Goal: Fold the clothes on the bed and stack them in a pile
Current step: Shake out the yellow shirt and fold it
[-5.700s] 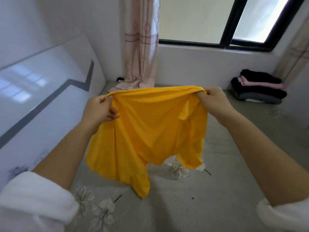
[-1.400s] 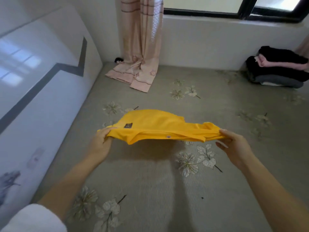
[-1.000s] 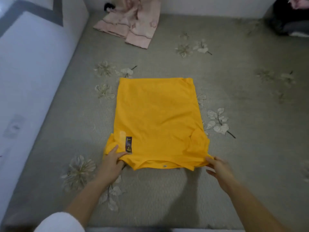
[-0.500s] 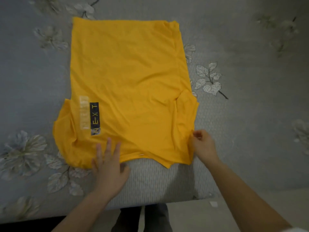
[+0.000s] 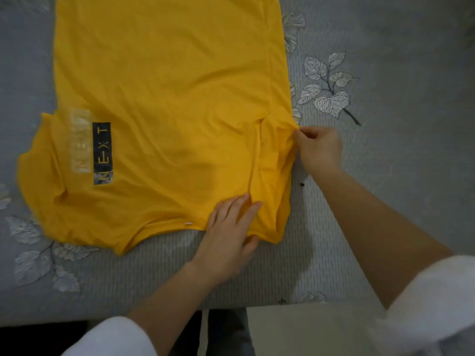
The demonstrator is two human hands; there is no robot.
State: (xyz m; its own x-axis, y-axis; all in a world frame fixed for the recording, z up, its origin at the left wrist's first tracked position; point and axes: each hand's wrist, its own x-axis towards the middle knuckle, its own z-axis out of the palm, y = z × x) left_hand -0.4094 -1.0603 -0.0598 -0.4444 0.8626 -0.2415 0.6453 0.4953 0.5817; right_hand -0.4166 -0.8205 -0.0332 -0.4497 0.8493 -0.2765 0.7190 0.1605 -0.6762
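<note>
The yellow shirt runs lengthwise away across the bed — the right hand pinches its near right edge, the left hand presses flat just beside.

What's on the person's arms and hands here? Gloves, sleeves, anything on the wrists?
No gloves: the left hand and right hand are bare, with no ring, watch or band visible on either. Both forearms are uncovered. The left sleeve and right sleeve are plain white fabric with no markings and end well above the wrists.
</note>
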